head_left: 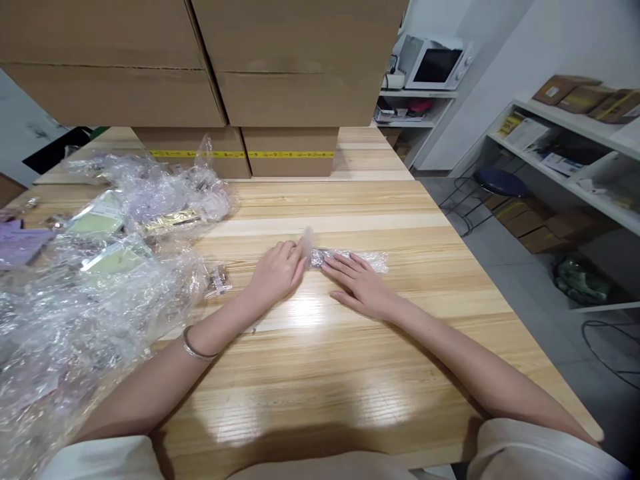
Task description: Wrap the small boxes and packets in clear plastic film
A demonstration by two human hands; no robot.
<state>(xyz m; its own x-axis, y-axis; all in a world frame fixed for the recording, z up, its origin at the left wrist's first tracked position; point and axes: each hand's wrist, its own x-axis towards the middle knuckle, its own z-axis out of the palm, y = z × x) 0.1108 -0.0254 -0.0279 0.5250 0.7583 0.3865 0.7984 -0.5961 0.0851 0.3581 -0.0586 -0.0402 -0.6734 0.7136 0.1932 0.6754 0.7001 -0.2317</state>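
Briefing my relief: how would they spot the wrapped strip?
On the wooden table, find the person's right hand. The wrapped strip lies partly beneath it. It is a single narrow, straight piece, set apart from the jumbled heap of clear plastic on the left.

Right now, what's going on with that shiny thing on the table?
Someone is handling a shiny strip on the table. The left hand holds a see-through flap at its left end; the right hand lies flat on the strip. Clear plastic is heaped to the left, and boxes stand behind.
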